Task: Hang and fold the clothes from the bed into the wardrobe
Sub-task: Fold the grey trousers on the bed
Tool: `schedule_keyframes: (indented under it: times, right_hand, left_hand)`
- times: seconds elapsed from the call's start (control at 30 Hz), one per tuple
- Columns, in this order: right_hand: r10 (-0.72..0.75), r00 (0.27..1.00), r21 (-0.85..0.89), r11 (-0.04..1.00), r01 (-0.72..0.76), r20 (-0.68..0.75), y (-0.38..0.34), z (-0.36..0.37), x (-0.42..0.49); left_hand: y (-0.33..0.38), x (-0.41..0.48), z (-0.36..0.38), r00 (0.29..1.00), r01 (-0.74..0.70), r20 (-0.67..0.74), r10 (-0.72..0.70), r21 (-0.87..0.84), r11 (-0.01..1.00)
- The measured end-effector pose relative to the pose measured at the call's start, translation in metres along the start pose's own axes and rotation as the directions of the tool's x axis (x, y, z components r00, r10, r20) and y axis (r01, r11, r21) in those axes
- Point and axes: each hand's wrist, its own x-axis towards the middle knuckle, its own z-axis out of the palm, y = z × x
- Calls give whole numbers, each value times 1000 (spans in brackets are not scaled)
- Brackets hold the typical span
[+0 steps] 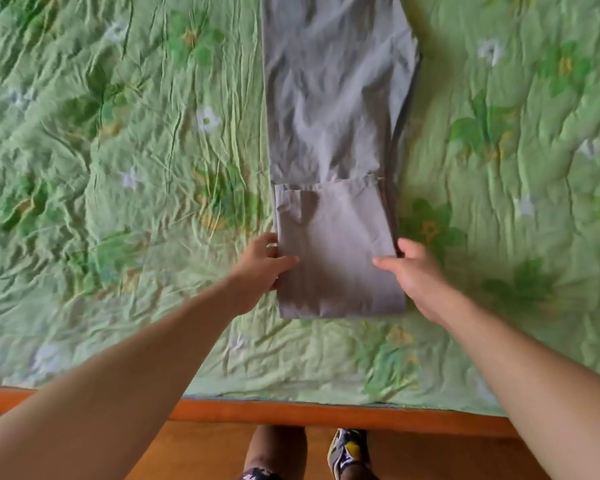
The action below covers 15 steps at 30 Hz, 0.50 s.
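Observation:
A pair of grey trousers (333,109) lies lengthwise on the bed, running away from me. Its near end is folded back on itself into a flat panel (336,244). My left hand (260,268) grips the left edge of that folded panel, thumb on top and fingers under the edge. My right hand (416,271) grips the right edge the same way, thumb lying across the cloth. The far end of the trousers runs out of the top of the view.
The bed wears a wrinkled green quilt with flower prints (118,168). An orange wooden bed frame (291,414) runs along the near edge. Below it are the wooden floor and my feet (347,452).

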Motion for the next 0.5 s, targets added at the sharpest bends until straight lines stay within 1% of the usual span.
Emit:
schedule_keyframes:
  times: [0.03, 0.1, 0.17, 0.2, 0.23, 0.27, 0.37, 0.43, 0.47, 0.5]
  right_hand:
    - [-7, 1000, 89, 996, 7, 3, 2, 3, -6]
    - [33, 998, 242, 969, -44, 49, 13, 4, -18]
    - [159, 979, 323, 926, -194, 131, 31, 4, -31]
    - [213, 962, 339, 904, -261, 171, 41, 5, -36]
    - [238, 951, 354, 887, -295, 197, 48, 6, -40]
    - [241, 948, 364, 881, -303, 207, 52, 8, -41]
    - [221, 961, 303, 916, -264, 167, 55, 11, -38]
    - [210, 956, 288, 920, -265, 207, 50, 10, -36]
    - [184, 962, 276, 932, -236, 202, 47, 8, -36]
    - [155, 976, 247, 950, -189, 153, 41, 5, -34]
  left_hand:
    - [-2, -2, -2, 1000, -9, 20, 9, -11, 1000]
    - [-10, -8, -6, 997, -10, 80, 14, -55, 998]
    - [-27, -18, -10, 988, 39, 153, -33, -34, 999]
    - [-39, -24, -11, 981, 69, 180, -70, 11, 998]
    - [-51, -30, -12, 977, 91, 188, -100, 60, 994]
    - [-61, -33, -12, 978, 96, 174, -113, 98, 990]
    - [-75, -31, -12, 990, 83, 105, -99, 146, 986]
    - [-76, -27, -11, 991, 88, 83, -103, 168, 982]
    - [-75, -26, -10, 995, 69, 54, -80, 182, 981]
    - [-70, -24, -9, 999, 33, 10, -36, 208, 978]
